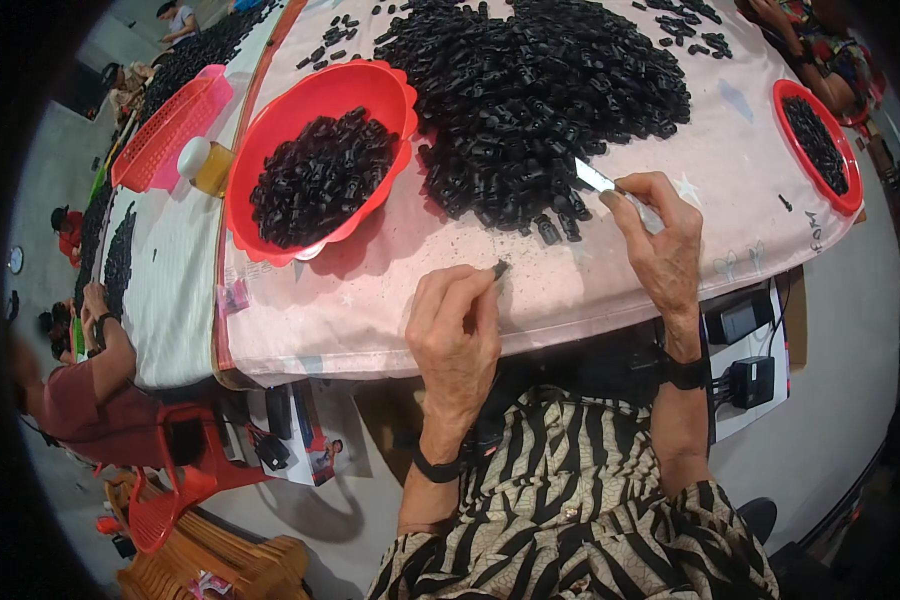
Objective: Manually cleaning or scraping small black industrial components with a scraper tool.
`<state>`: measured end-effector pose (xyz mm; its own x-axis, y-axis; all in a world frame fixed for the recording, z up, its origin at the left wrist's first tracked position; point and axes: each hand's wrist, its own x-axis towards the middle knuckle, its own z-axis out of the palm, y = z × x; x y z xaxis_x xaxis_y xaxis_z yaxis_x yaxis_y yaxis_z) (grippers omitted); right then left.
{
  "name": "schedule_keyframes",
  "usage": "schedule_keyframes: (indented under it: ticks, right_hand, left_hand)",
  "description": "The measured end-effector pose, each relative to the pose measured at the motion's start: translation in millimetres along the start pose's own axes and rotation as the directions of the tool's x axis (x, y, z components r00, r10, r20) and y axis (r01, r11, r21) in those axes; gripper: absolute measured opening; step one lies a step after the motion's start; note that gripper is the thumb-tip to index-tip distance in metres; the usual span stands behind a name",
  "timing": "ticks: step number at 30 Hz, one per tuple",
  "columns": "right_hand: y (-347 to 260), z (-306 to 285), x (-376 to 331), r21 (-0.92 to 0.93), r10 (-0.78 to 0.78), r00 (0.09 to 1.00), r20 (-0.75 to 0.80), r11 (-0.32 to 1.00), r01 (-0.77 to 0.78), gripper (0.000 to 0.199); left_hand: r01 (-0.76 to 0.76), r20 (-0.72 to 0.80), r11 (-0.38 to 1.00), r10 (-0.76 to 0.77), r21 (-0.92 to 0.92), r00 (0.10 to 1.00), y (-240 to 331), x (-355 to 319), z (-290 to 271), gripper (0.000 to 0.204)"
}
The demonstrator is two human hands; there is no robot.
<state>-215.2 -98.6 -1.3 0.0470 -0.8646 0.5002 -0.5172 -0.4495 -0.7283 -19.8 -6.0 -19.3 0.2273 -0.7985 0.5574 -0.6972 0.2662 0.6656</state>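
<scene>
My left hand [455, 325] is closed in a pinch on a small black plastic part [500, 269], held just above the pink cloth near the table's front edge. A little to the right, my right hand [665, 240] grips a thin knife [595, 176], its flat silver blade pointing up and left. The blade tip is at the lower right edge of a large heap of black plastic parts [540, 90]; whether it touches them I cannot tell. To the left of the heap stands a red scalloped bowl [405, 95], partly filled with similar black parts.
Left of the bowl are a jar with a white lid [205, 165] and a pink perforated basket [170, 125]. A smaller red bowl [850, 200] of black parts stands at the far right. Other people sit around the tables, one on a red chair [205, 460] at the left.
</scene>
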Motion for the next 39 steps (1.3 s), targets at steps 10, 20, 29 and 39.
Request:
schedule_keyframes:
  ticks: [10, 20, 29, 39]
  right_hand:
    - [3, -1, 1, 0.007, -0.044, 0.999, -0.012, 0.999, 0.044, 0.014]
    - [4, -1, 0, 0.016, -0.075, 0.997, -0.013, 0.997, 0.075, 0.014]
    - [-2, -4, 0, 0.026, -0.052, 0.999, -0.01, 0.998, 0.053, 0.017]
    - [-10, -6, -1, 0.018, -0.085, 0.994, -0.062, 0.996, 0.086, 0.024]
  left_hand:
    - [0.523, 0.269, 0.602, -0.463, -0.603, 0.844, 23, 11, -11, 0.028]
    - [0.619, 0.624, -0.159, -0.395, -0.769, 0.674, 15, 11, -14, 0.034]
    - [0.599, 0.614, -0.18, -0.405, -0.78, 0.678, 14, 13, -14, 0.036]
    - [0.63, 0.575, -0.037, -0.453, -0.775, 0.681, 17, 15, -16, 0.029]
